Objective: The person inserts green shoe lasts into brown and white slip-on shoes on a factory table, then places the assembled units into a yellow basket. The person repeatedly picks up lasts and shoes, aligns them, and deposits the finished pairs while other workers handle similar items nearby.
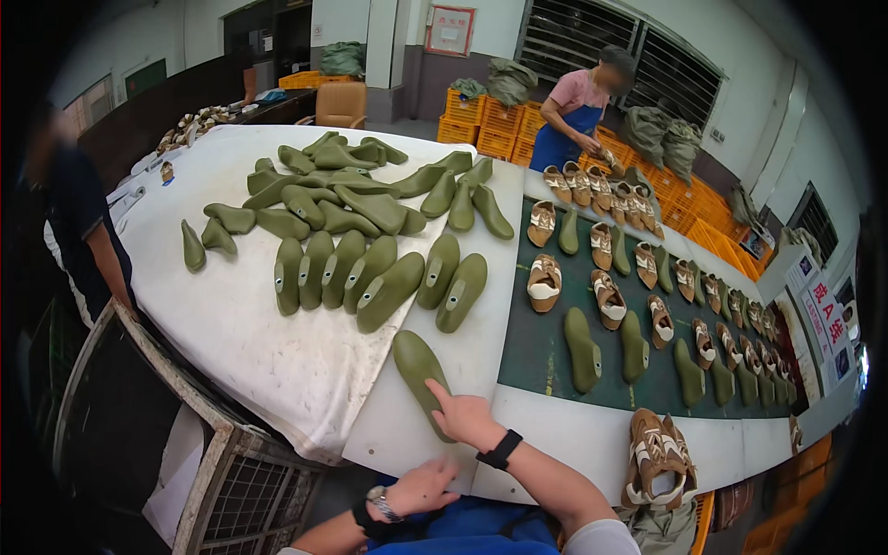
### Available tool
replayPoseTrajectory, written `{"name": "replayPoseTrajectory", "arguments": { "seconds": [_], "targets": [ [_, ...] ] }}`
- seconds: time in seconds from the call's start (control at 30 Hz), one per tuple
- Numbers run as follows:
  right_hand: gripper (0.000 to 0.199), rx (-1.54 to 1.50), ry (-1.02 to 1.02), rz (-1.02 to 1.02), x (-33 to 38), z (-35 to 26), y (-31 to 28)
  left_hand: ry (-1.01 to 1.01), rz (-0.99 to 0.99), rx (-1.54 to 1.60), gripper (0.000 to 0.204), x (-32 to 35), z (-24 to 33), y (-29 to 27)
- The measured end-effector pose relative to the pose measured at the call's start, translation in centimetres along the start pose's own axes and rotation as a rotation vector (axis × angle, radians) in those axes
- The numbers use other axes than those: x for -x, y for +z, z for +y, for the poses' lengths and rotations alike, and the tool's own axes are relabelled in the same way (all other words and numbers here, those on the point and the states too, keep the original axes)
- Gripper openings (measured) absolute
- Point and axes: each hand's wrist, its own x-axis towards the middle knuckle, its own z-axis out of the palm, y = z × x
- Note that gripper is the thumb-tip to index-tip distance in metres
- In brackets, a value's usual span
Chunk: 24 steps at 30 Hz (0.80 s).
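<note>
A green shoe last lies at the near edge of the white table, its narrower end toward me. My right hand rests on that end from the right side, closed on it, with the index finger stretched over its surface; the undersides of the fingers are hidden. Below it my left hand hovers near the table edge, fingers loosely apart and holding nothing. Just beyond stands a row of several green lasts, and behind them lies a loose heap of more lasts.
On the right, a dark green conveyor belt carries brown-and-white sneakers and green lasts. A sneaker pair sits on the near ledge. A metal mesh cart stands at the near left. One person works across the belt; another stands at left.
</note>
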Motion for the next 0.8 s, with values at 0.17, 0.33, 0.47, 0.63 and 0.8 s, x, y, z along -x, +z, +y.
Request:
{"name": "replayPoseTrajectory", "arguments": {
  "seconds": [0.17,0.33,0.47,0.63,0.8],
  "targets": [
    [0.061,-0.044,0.083,-0.039,5.3,2.0,-0.9,0.343,-0.135,0.042,0.057,-1.9,0.1,-12.4],
    [0.062,-0.097,0.31,0.066,4.7,3.0,-0.6,0.274,0.272,-0.189,0.059,-16.1,-4.8,-20.7],
    [0.061,-0.112,0.399,0.18,-2.4,5.7,-1.2,-0.152,0.342,-0.362,0.072,-24.2,-10.5,-20.7],
    [0.061,-0.181,0.502,0.264,-11.3,8.8,-2.6,-0.324,0.365,-0.261,0.085,-29.9,-15.9,-18.9],
    [0.056,-0.204,0.525,0.366,-15.6,11.0,-3.3,-0.238,0.673,-0.079,0.072,-32.8,-18.0,-16.9]
  ]
}}
